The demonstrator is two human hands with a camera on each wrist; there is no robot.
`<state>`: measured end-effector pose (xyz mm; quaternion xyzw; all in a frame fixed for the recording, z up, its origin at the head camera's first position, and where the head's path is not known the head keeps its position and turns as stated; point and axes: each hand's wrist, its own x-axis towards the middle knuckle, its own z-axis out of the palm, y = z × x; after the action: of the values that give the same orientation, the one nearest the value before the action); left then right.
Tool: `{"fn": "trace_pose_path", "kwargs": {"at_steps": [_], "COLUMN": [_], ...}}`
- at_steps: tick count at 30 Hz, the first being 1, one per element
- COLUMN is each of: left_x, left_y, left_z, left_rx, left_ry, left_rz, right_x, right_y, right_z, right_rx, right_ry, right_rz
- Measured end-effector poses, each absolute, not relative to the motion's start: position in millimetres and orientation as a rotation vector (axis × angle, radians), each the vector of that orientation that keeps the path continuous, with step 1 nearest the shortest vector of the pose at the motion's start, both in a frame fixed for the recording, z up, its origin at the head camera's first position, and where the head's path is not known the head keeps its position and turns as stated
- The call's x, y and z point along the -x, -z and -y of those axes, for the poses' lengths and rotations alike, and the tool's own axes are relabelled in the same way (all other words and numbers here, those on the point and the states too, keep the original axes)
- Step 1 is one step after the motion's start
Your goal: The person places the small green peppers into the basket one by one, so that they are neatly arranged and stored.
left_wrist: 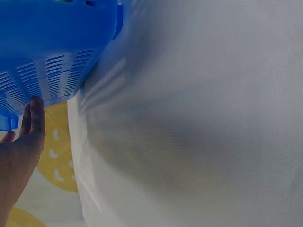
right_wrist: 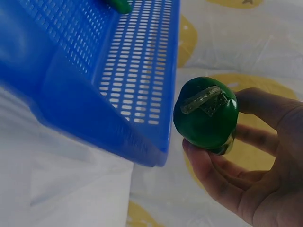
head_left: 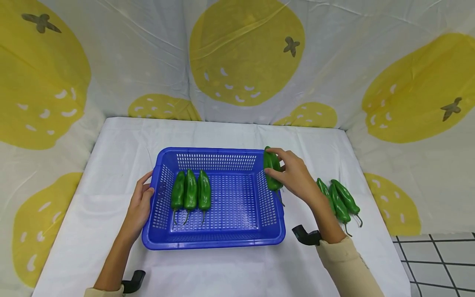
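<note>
My right hand [head_left: 295,173] pinches a green pepper [head_left: 272,167] between thumb and fingers, over the right rim of the blue plastic basket [head_left: 215,243]. In the right wrist view the pepper's stem end [right_wrist: 206,113] faces the camera, beside the basket wall. Three more green peppers [head_left: 191,192] lie side by side in the left part of the basket, stems toward me. On the basket's left side, my left hand [head_left: 140,204] touches the outer wall under the rim. The left wrist view shows its fingers [left_wrist: 37,116] extended against the slotted wall.
Right of the basket, three green peppers [head_left: 339,202] lie together on the white tablecloth [head_left: 237,272], partly behind my right forearm. A cloth [head_left: 241,53] with yellow fruit prints hangs around the back and sides. Black curved pieces [head_left: 306,235] sit at both wrists.
</note>
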<state>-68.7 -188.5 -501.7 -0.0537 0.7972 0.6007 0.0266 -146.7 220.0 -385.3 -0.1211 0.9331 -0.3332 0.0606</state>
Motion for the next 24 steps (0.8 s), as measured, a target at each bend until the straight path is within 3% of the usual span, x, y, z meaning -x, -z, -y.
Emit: {"fn": "trace_pose_path", "kwargs": {"at_steps": [24], "left_x": [68], "left_y": [501], "left_z": [188], "left_rx": [0.171], "left_ry": [-1.862], "left_rz": [-2.452], "right_x": [158], "right_y": [395], "right_z": [-174], "right_rx": [0.489], "right_ry": [0.975], "right_rz": [-2.771]}}
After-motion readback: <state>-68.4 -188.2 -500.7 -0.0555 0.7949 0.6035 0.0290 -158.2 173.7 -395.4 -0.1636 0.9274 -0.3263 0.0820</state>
